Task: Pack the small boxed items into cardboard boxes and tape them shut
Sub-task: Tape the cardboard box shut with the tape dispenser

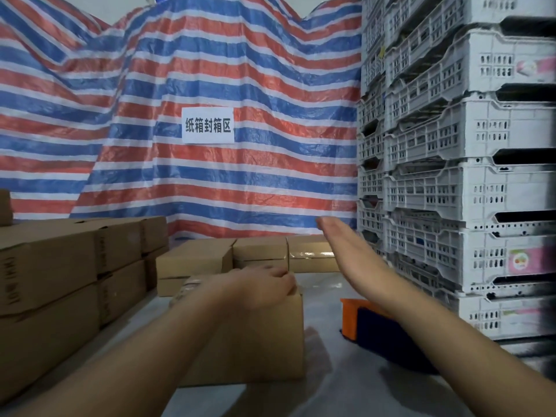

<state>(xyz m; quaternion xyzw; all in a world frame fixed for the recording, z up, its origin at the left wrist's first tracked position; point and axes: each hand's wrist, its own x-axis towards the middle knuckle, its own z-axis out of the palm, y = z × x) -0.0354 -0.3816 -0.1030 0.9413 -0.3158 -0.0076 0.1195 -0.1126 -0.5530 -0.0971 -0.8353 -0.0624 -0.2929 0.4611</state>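
Striped red-white-blue tarpaulin (210,182) backdrop, grey floor (325,296): left hand (264,284) curls over the top far edge of a closed plain brown cardboard box (255,341) standing mid-floor (probably stiff, light; best held at opposite edges), right hand (346,245) flat, grasping nothing.

The left forearm hides most of the near cardboard box (264,341) top.

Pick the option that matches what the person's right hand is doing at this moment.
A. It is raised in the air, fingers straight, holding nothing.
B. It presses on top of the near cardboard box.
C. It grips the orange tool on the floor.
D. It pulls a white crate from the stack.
A: the right hand is lifted with straight fingers and holds nothing, above the orange tool, while the left hand rests on the near cardboard box.
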